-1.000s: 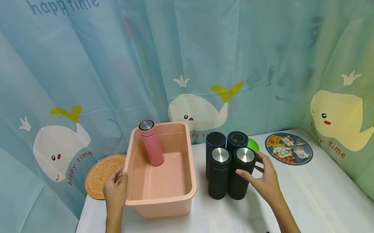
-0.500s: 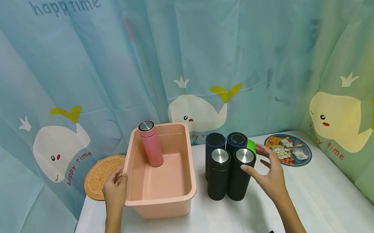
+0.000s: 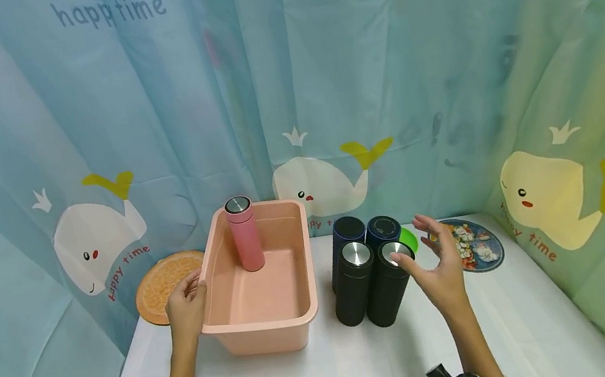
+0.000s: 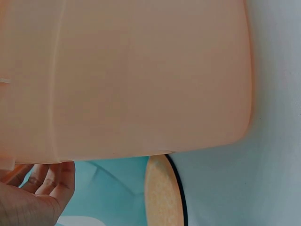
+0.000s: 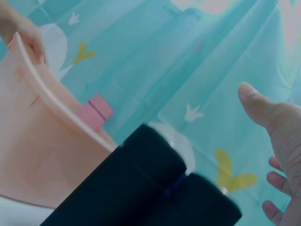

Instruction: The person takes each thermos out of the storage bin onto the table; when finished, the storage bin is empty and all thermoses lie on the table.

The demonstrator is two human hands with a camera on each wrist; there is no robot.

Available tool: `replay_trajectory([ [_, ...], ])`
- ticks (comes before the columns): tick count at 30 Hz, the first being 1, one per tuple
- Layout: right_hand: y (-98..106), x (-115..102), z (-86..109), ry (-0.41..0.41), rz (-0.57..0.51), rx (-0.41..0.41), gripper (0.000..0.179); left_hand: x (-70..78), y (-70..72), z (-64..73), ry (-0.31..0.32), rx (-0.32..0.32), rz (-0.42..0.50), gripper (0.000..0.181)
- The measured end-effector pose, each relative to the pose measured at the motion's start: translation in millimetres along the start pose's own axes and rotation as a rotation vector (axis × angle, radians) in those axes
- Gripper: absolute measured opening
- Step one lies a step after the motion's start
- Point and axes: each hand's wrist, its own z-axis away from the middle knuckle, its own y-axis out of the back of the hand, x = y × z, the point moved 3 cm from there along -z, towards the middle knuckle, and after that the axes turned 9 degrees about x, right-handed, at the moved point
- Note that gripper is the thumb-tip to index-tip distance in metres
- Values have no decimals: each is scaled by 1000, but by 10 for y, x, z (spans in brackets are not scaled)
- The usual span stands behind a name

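My left hand (image 3: 185, 307) grips the left rim of a peach-pink plastic basin (image 3: 263, 326); in the left wrist view its curled fingers (image 4: 51, 181) lie at the basin's edge. Inside the basin, toward the back left, a pink thermos (image 3: 248, 244) stands upright with a steel-topped lid. To the basin's right stand two black thermoses with silver lid tops, one at the front left (image 3: 350, 294) and one at the front right (image 3: 383, 298). My right hand (image 3: 441, 269) is spread beside the front right one, thumb overlapping its lid, holding nothing. The right wrist view shows that hand apart from the thermoses.
Two dark blue thermoses, one left (image 3: 348, 229) and one right (image 3: 384, 228), stand directly behind the black pair. A bright green round item (image 3: 409, 239) shows behind them. An orange round mat (image 3: 166, 288) lies left of the basin, a cartoon-printed round mat (image 3: 477, 246) at right.
My right hand has let go of the front right black thermos and moved right, its fingers spreading and rising. The left hand has stayed on the basin rim.
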Motion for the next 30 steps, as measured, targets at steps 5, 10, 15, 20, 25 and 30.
replay_trajectory([
  [5,-52,2,-95,46,-33,-10,77,-14,-3,3,-4,0,-8,32],
  [10,-158,-143,-182,79,-77,-25,78,-23,0,-7,-12,5,-15,32],
  [15,-311,-300,-240,128,-111,-49,74,-8,6,-8,-17,14,-22,31],
  [20,-484,-416,-249,169,-178,-89,74,6,-1,-14,-17,19,-21,31],
  [25,-681,-519,-190,227,-245,-162,74,1,4,-12,-6,20,-23,31],
  [30,-903,-573,-90,203,-254,-263,79,-2,9,-20,5,7,-16,31],
])
